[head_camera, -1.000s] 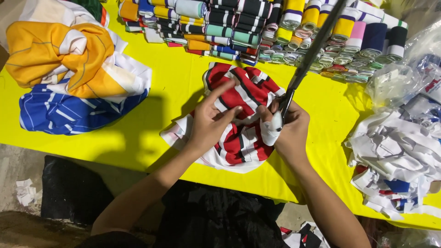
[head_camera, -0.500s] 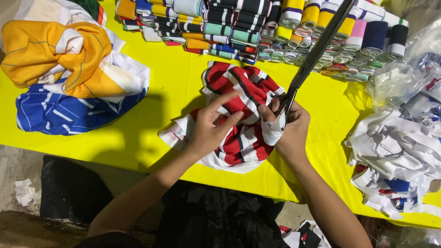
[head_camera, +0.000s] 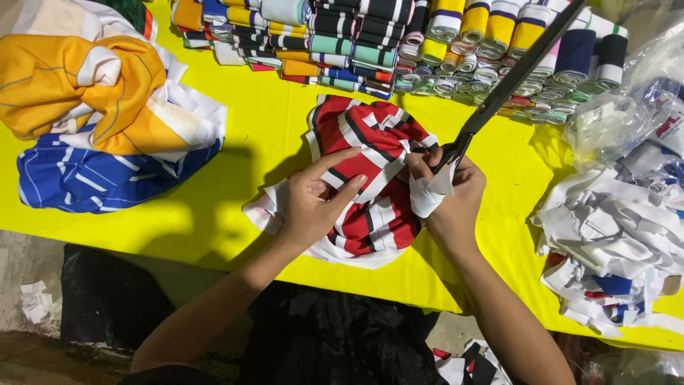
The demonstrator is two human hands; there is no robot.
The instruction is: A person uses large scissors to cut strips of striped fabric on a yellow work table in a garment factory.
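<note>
**Striped fabric under the shears**

Red-white-black striped fabric (head_camera: 370, 178) bunched mid-table on yellow tabletop (head_camera: 263, 121). Left hand (head_camera: 313, 203) open, fingers spread, pinning cloth flat. Right hand (head_camera: 449, 196) closed around large black shears (head_camera: 513, 78), taped finger near pivot. Best kept taut between both hands; fingertips clear of blades. Rolled trims (head_camera: 399, 36) behind, offcuts (head_camera: 613, 242) right.

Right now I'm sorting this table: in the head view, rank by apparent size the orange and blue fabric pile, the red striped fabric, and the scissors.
1. Orange and blue fabric pile.
2. Red striped fabric, nearly as large, partly hidden by hands.
3. Scissors, long but thin; raised toward the camera, so less sure.
</note>
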